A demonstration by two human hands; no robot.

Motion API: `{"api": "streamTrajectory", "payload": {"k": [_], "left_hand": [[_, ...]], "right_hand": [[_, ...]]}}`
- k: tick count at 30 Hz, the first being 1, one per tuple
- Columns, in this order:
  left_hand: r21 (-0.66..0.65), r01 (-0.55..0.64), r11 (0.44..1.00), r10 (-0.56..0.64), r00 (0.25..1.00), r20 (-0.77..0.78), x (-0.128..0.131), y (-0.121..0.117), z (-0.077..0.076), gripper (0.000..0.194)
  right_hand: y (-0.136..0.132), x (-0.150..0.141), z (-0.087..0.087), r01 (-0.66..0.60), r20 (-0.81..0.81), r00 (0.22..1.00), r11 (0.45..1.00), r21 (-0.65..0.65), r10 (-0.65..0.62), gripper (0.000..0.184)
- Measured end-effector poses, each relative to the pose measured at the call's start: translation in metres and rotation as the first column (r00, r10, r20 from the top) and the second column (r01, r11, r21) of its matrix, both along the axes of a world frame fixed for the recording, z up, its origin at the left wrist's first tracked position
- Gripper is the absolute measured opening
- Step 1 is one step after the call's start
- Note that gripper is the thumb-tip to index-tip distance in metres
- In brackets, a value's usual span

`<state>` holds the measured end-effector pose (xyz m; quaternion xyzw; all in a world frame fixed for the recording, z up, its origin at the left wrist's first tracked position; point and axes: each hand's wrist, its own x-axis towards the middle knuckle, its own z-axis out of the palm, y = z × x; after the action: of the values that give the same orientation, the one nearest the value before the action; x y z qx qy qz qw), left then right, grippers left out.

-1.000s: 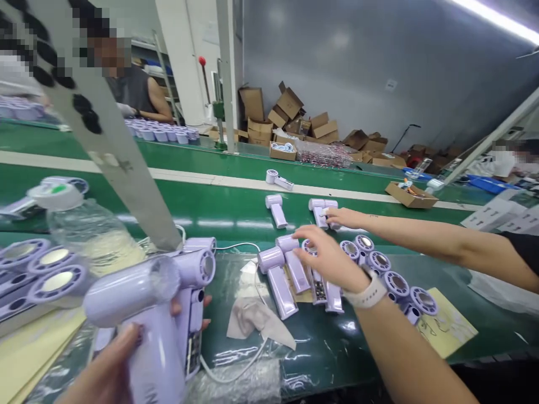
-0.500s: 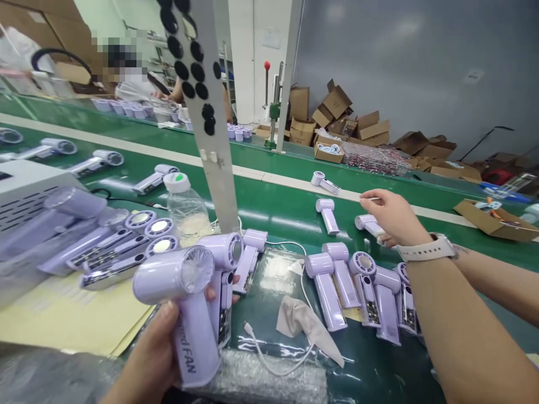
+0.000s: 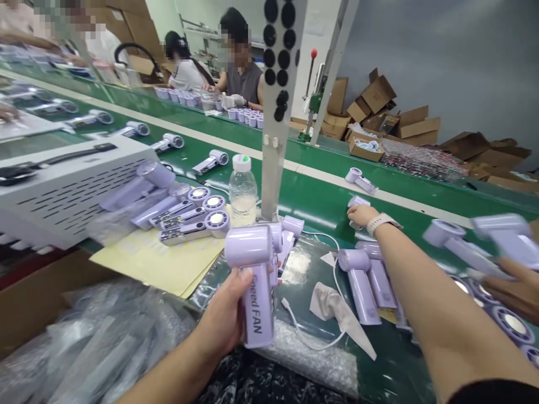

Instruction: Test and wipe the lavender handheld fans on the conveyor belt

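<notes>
1. The lilac fan point(image 3: 255, 286) has a glossy barrel-shaped head set across a flat, straight handle; it stands nearly upright.
2. Dark lettering runs down the handle: "peed FAN" is legible, while the first letter, near the thumb, is unclear.
3. The left hand point(image 3: 227, 311) grasps this fan by its handle, thumb across the front, above the tabletop's point(image 3: 396, 373) near edge.
4. A second fan point(image 3: 277, 238) shows just behind it, mostly hidden.
5. The right hand point(image 3: 362, 215), wearing a pale watch strap point(image 3: 379, 223), touches another lilac fan point(image 3: 359, 200) farther away; whether its fingers are clenched, I cannot tell.
</notes>
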<state>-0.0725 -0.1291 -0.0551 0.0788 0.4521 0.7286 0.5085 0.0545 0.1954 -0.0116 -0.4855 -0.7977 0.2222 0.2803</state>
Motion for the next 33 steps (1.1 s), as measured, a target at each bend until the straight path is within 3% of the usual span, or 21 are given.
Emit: {"api": "streamTrajectory", "payload": {"k": [3, 8, 12, 14, 17, 20, 22, 25, 28, 31, 33], "left_hand": [[0.045, 0.026, 0.999, -0.026, 1.0, 0.005, 0.001, 0.0, 0.006, 0.047], [0.107, 0.123, 0.987, -0.127, 0.991, 0.031, 0.012, 0.006, 0.022, 0.049], [0.146, 0.178, 0.973, -0.18, 0.984, -0.001, 0.023, 0.009, 0.028, 0.056], [0.161, 0.221, 0.962, -0.224, 0.974, 0.002, 0.029, 0.011, 0.028, 0.059], [0.146, 0.268, 0.952, -0.264, 0.964, -0.042, 0.036, 0.011, 0.024, 0.056], [0.1, 0.315, 0.944, -0.299, 0.942, -0.15, 0.04, 0.012, 0.02, 0.052], [0.077, 0.331, 0.941, -0.301, 0.917, -0.263, 0.042, 0.013, 0.017, 0.056], [0.032, 0.289, 0.957, -0.244, 0.858, -0.453, 0.046, 0.017, 0.013, 0.06], [-0.004, 0.258, 0.966, -0.215, 0.798, -0.563, 0.05, 0.021, 0.013, 0.051], [0.033, 0.338, 0.94, -0.27, 0.802, -0.533, 0.052, 0.024, 0.016, 0.044], [0.1, 0.356, 0.929, -0.273, 0.844, -0.461, 0.05, 0.027, 0.017, 0.039]], "right_hand": [[-0.04, -0.001, -0.007, -0.172, 0.201, 0.964, 0.984, -0.037, 0.176, 0.013], [-0.139, 0.018, -0.051, -0.329, 0.315, 0.901, 0.943, 0.049, 0.298, 0.036], [-0.178, 0.045, -0.074, -0.397, 0.318, 0.891, 0.896, 0.197, 0.325, 0.037], [-0.186, 0.058, -0.069, -0.368, 0.19, 0.923, 0.911, 0.186, 0.334, 0.036], [-0.204, 0.07, -0.052, -0.342, -0.075, 0.938, 0.939, -0.04, 0.338, 0.027], [-0.229, 0.077, -0.044, -0.372, -0.357, 0.894, 0.891, -0.261, 0.269, 0.025], [-0.24, 0.079, -0.045, -0.425, -0.512, 0.827, 0.855, -0.298, 0.233, 0.03], [-0.244, 0.08, -0.051, -0.503, -0.57, 0.772, 0.818, -0.279, 0.28, 0.049], [-0.24, 0.079, -0.051, -0.456, -0.538, 0.803, 0.844, -0.281, 0.255, 0.066], [-0.235, 0.085, -0.041, -0.461, -0.6, 0.768, 0.843, -0.278, 0.222, 0.059], [-0.235, 0.1, -0.033, -0.51, -0.651, 0.721, 0.818, -0.266, 0.238, 0.057]]}}
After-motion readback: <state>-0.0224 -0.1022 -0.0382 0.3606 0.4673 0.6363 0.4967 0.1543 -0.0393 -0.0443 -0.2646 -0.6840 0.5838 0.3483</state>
